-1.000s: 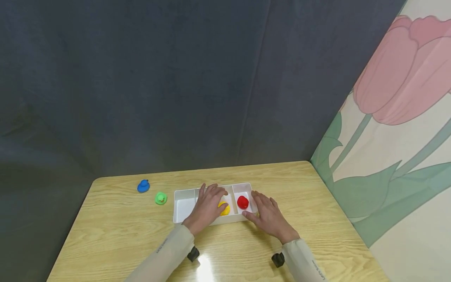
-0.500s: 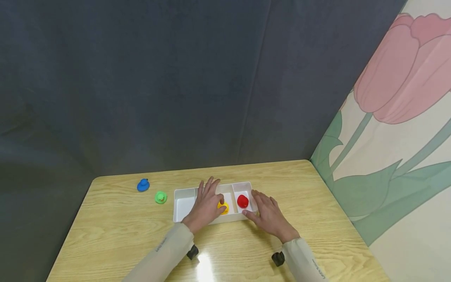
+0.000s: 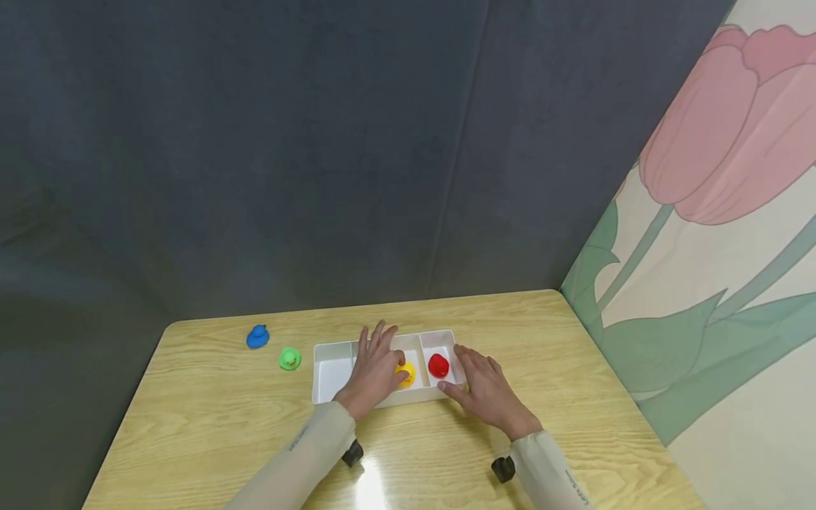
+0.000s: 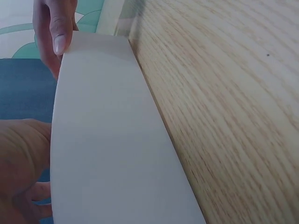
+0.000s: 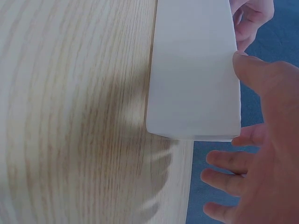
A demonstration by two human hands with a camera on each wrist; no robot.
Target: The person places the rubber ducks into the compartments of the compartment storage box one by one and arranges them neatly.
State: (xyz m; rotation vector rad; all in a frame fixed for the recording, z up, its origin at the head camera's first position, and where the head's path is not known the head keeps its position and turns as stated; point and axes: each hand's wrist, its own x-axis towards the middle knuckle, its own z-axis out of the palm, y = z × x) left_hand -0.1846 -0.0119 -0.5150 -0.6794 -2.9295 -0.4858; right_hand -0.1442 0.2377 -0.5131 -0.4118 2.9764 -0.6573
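Head view shows the left hand (image 3: 375, 372) reaching into the middle compartment of the white tray (image 3: 331, 377), its thumb and fingertips seemingly closed around the yellow duck (image 3: 406, 372), likely gripping it there. Beside it, the right hand (image 3: 487, 389) lies with relaxed, spread fingers against the tray's right end, thumb on the near wall, apparently to keep it from sliding. A red duck (image 3: 438, 365) sits in the right compartment; green duck (image 3: 290, 358) and blue duck (image 3: 258, 336) stand left on the wooden table (image 3: 210, 418).
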